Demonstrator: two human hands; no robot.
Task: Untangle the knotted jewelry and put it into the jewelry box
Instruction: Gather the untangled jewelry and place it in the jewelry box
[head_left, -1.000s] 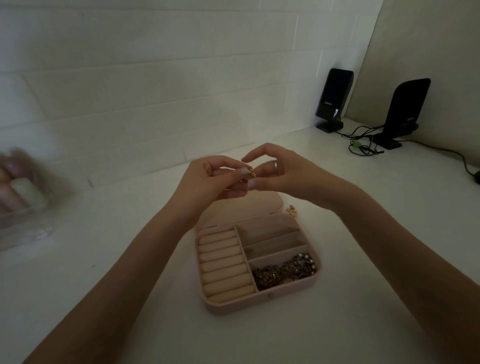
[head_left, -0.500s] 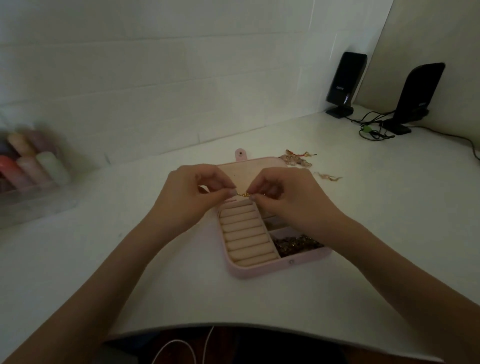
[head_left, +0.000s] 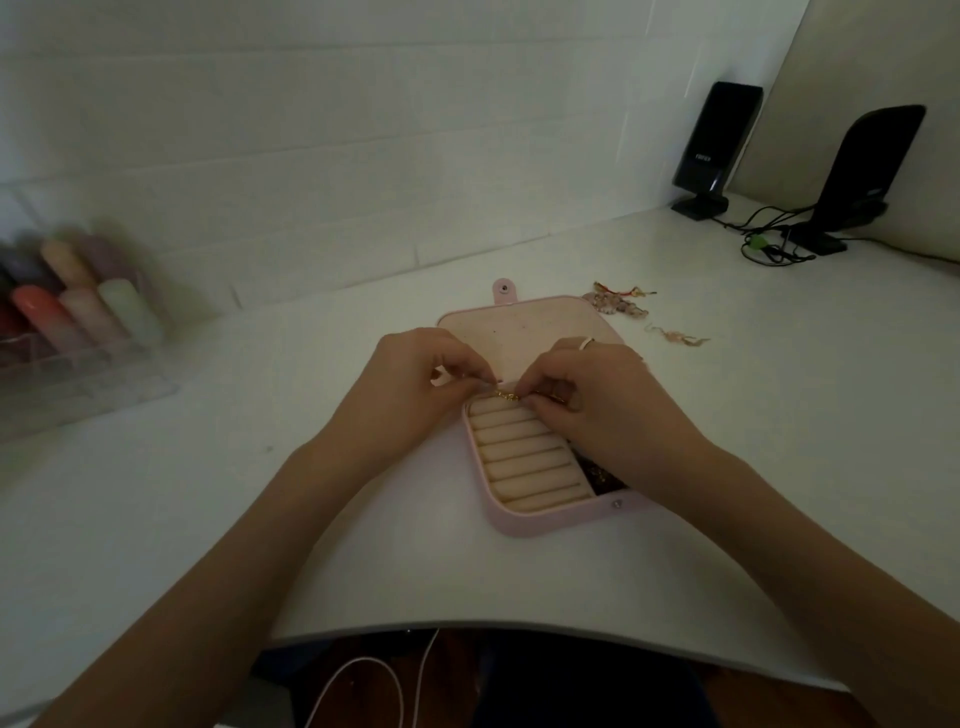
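— Head view first: what lies nearest, taking the pink jewelry box (head_left: 511, 524) as the mark?

— Nearer than the box runs the curved edge of the white desk (head_left: 208, 519), and below that edge a white cable (head_left: 358, 675) loops in the dark. Both forearms reach over the desk toward the box.

— And at the box itself?

— It lies open, its lid (head_left: 519, 327) flat on the desk behind it. The ring rolls (head_left: 524, 457) fill its left part; a dark heap of tangled jewelry (head_left: 600, 475) sits in its near right compartment, partly hidden by the right wrist. Over the far end of the rolls, the left hand (head_left: 415, 384) and the right hand (head_left: 597, 400) meet. Both have fingers curled in, pinching a small gold chain (head_left: 508, 396) between their fingertips. The right hand wears a ring (head_left: 586, 342).

— Beyond the box?

— Right of the lid lie a beaded piece with red thread (head_left: 618, 301) and a thin pale piece (head_left: 678, 336). Far left of the box, blurred pastel bottles (head_left: 83, 306) stand in a clear holder. Far right, two black speakers (head_left: 717, 145) with dark cords (head_left: 769, 244), against the white tiled wall (head_left: 363, 130).
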